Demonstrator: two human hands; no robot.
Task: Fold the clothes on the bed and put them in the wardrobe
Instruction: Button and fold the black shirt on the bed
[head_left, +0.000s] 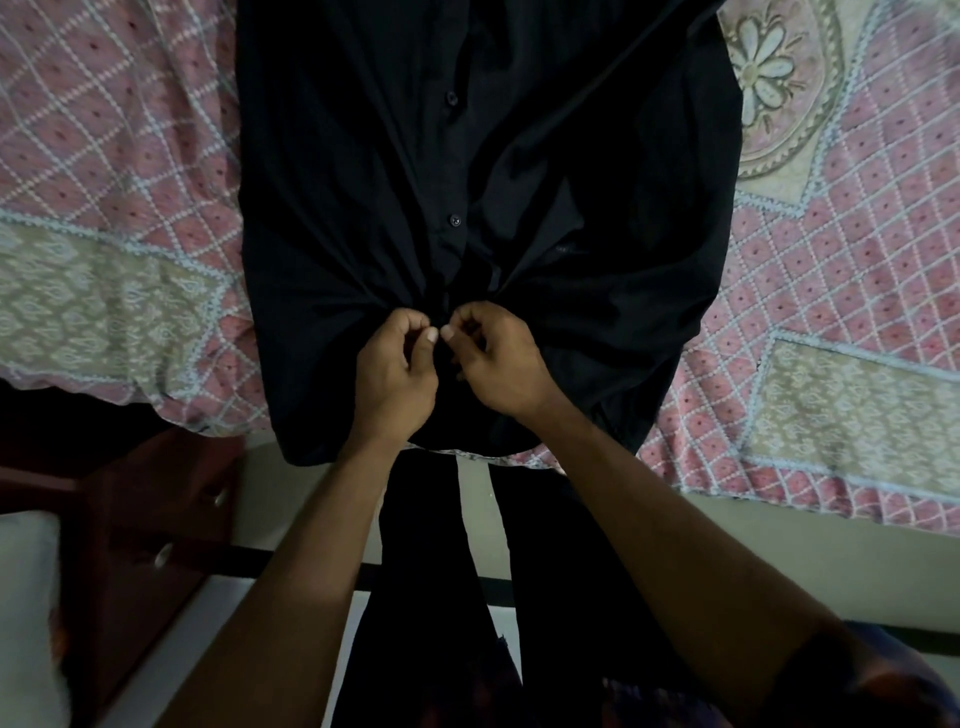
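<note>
**Near the bed edge, two hands meet on the shirt front**

At the centre of the frame a black shirt (363, 182) lies flat on the bed cover (104, 130), which has a pink and white pattern. Its front side is up. Its long axis runs straight away from the person: the hem is at the lower centre and hangs a little over the bed edge, and the collar end goes out of the top of the frame. Two buttons, one of them the lower button (455, 220), show the middle line of the shirt.

The left hand (397, 364) and the right hand (498, 364) are close together on this middle line, just above the hem. Each hand pinches the cloth between thumb and curled fingers, and the cloth gathers in folds toward them. Both hands are equally near to the line, one on each side of it. My judgement is that they are closing a low button before any folding; the button itself I cannot see. After that, the sides must be folded toward this same line.

At the lower left of the frame stands a dark red drawer unit (156, 519). Its drawers are closed, so what is inside cannot be told. No wardrobe is in view.
</note>
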